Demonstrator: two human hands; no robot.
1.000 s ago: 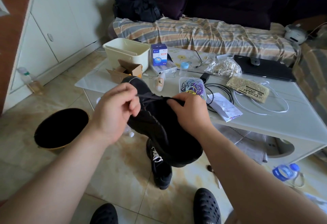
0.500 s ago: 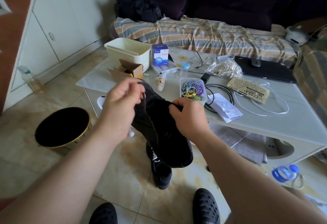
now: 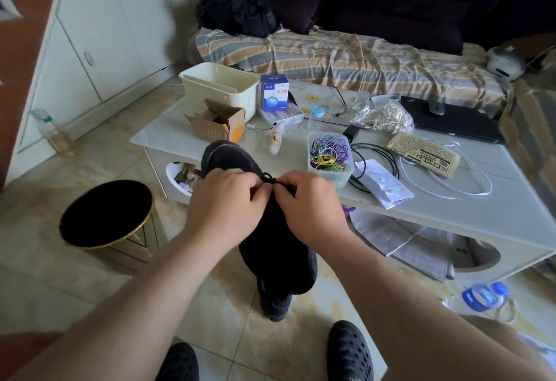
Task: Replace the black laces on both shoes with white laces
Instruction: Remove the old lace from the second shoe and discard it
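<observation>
A pale low table (image 3: 451, 218) is standing on a tiled floor (image 3: 45, 275) before a striped-covered sofa (image 3: 361, 58). A cream bin (image 3: 222, 85), a cardboard box (image 3: 216, 122), a tub of coloured bands (image 3: 329, 155) and white laces (image 3: 469, 191) are lying on it; a black stool (image 3: 105, 215) is sitting left. The left hand (image 3: 225, 203) and right hand (image 3: 310, 200) are pinching the black lace (image 3: 269, 178) of a black shoe (image 3: 270, 230) held in mid-air, fingertips clamped together on the knot. Another shoe (image 3: 275, 305) is resting on the floor below.

Single head-worn wide-angle view: looks forward and down, close over both hands (image 3: 264, 203), toward counter (image 3: 451, 212) and floor (image 3: 45, 275).
</observation>
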